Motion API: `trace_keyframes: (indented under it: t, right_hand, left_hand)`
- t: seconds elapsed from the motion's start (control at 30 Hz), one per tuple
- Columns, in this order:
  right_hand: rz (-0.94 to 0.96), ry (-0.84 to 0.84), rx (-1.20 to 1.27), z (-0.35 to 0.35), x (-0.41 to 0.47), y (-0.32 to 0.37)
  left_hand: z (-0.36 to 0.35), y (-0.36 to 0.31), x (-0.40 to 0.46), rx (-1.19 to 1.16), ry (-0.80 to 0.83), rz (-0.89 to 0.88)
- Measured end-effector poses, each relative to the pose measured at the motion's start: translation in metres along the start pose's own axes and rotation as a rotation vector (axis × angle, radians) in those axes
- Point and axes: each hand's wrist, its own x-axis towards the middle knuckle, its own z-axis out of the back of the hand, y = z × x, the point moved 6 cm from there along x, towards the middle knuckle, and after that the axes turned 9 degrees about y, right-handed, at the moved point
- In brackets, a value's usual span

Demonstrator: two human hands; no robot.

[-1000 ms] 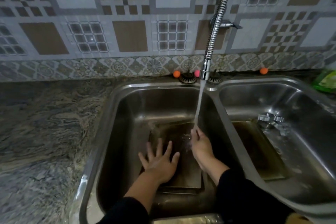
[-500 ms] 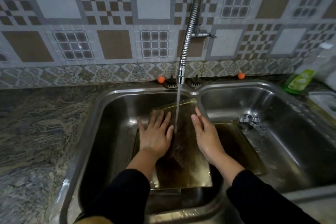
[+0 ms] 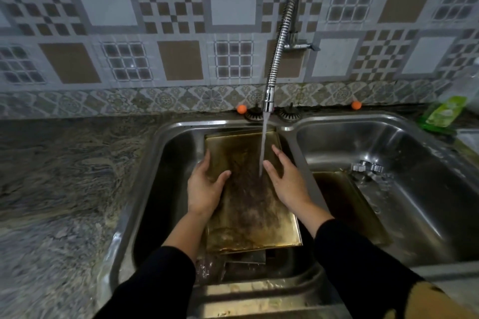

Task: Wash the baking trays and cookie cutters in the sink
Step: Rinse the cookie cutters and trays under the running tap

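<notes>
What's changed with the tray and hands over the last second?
The baking tray was tipped up under the water stream. The left hand, earlier flat on it, now grips its left edge; the right hand moved to its right side. The faucet keeps running; the second tray stays in the right basin.

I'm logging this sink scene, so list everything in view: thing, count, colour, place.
baking tray: 1, stained gold, left basin, under the stream
second tray: 1, dark brown, right basin
cookie cutters: a few, silver, right basin
faucet: 1, chrome, running
double sink: 1, steel
orange balls: 2, sink's back ledge
green pouch: 1, right counter
left hand: grips tray's left edge
right hand: flat on tray
</notes>
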Motion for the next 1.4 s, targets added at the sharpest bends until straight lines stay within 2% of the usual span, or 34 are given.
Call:
trace_keyframes:
  t: [0.1, 0.17, 0.3, 0.4, 0.5, 0.57, 0.67, 0.77, 0.9, 1.0, 1.1, 1.27, 1.4]
  right_hand:
    - [-0.098, -0.028, -0.587, -0.006, -0.001, -0.001]
    - [-0.049, -0.083, -0.861, -0.015, -0.009, 0.007]
    - [0.164, 0.136, -0.846, -0.065, -0.031, 0.015]
    - [0.212, 0.224, -0.812, -0.072, -0.031, 0.016]
    - [0.119, 0.193, -0.687, -0.059, -0.009, 0.023]
    - [0.016, 0.185, -0.392, -0.047, 0.005, 0.040]
    - [0.007, 0.178, 0.112, -0.031, 0.012, 0.074]
    - [0.025, 0.133, 0.414, -0.014, 0.015, 0.084]
    - [0.006, 0.158, 0.700, -0.003, 0.017, 0.067]
    - [-0.015, 0.094, 0.717, 0.009, 0.015, 0.054]
    - [-0.025, 0.000, 0.778, 0.028, 0.013, 0.040]
    - [0.040, 0.022, 0.762, 0.041, 0.000, 0.040]
    - [0.126, -0.046, 0.698, 0.050, -0.002, 0.043]
  left_hand:
    - [0.001, -0.003, -0.006, -0.097, -0.034, -0.008]
    - [-0.001, -0.010, -0.009, -0.126, -0.078, -0.036]
    - [-0.002, -0.019, -0.010, -0.183, -0.191, 0.004]
    - [0.000, -0.025, -0.012, -0.154, -0.202, -0.023]
    - [0.003, -0.040, -0.018, -0.052, -0.208, -0.155]
    - [-0.001, -0.050, -0.025, 0.086, -0.161, -0.222]
    - [-0.014, -0.065, -0.040, 0.360, -0.031, -0.322]
    - [-0.025, -0.072, -0.047, 0.576, 0.057, -0.381]
    - [-0.038, -0.076, -0.049, 0.721, 0.173, -0.411]
    - [-0.058, -0.077, -0.055, 0.739, 0.293, -0.525]
    - [-0.068, -0.078, -0.061, 0.605, 0.282, -0.604]
    - [-0.088, -0.080, -0.042, 0.294, 0.380, -0.366]
    - [-0.092, -0.095, -0.013, 0.214, 0.341, -0.284]
